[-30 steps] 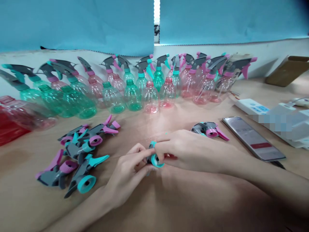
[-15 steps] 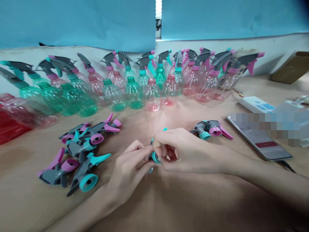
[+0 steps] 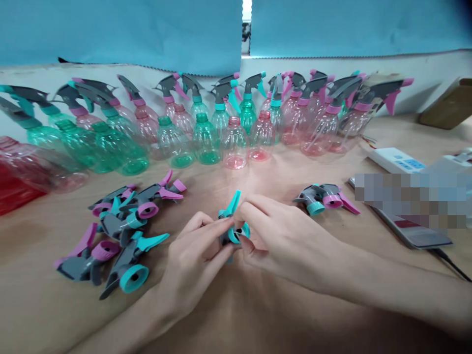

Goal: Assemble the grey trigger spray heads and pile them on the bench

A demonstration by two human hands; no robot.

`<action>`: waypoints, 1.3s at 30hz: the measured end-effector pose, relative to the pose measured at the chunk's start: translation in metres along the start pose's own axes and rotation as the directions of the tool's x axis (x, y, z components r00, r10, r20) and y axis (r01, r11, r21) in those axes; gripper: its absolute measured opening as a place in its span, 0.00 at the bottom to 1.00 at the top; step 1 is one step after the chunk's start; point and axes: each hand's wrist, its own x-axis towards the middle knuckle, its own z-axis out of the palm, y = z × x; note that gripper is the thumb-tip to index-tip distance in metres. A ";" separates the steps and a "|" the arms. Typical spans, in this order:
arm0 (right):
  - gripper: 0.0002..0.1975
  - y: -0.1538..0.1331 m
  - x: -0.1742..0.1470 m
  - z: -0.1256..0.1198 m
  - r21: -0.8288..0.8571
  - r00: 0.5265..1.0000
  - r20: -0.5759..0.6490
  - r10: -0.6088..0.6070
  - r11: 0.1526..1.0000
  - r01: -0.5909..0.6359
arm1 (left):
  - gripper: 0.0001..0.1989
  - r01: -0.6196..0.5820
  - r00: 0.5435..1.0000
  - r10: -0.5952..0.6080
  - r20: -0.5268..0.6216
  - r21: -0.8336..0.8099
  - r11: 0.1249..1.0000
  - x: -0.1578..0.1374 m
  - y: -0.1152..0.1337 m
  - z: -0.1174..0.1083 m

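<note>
Over the near middle of the table, my left hand grips a grey spray trigger head with a teal trigger lever and teal screw collar. The collar's round opening faces up toward me and to the right. My right hand is curled at this collar, its thumb and forefinger on either side of the opening. Whether a small part sits between those fingertips is hidden. Left of my hands lies a pile of loose spray trigger heads with pink or teal collars. Two more loose spray trigger heads rest beyond my right wrist.
Clear pink and green bottles stand in rows along the back, many with spray heads fitted, others uncapped. A red object is at the left edge. A phone with a cable and a white power strip lie at the right.
My right hand has shifted slightly right and opened away from the collar. More of the collar and the teal lever shows. My left hand keeps its grip; the view has shifted slightly.
</note>
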 end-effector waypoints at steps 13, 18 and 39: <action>0.07 -0.014 -0.009 0.001 -0.029 0.987 -0.161 -0.004 1.000 -0.001 | 0.12 0.072 0.997 -0.071 -0.037 0.018 0.997 0.002 0.006 0.000; 0.09 0.002 -0.003 -0.021 0.357 0.960 -0.091 0.265 0.909 -0.217 | 0.16 0.216 0.975 -0.213 0.064 -0.052 0.975 -0.004 0.001 0.004; 0.10 0.019 0.006 -0.021 0.474 0.987 0.043 0.153 0.867 -0.154 | 0.10 0.250 0.962 -0.234 0.140 -0.108 0.962 -0.005 0.001 0.006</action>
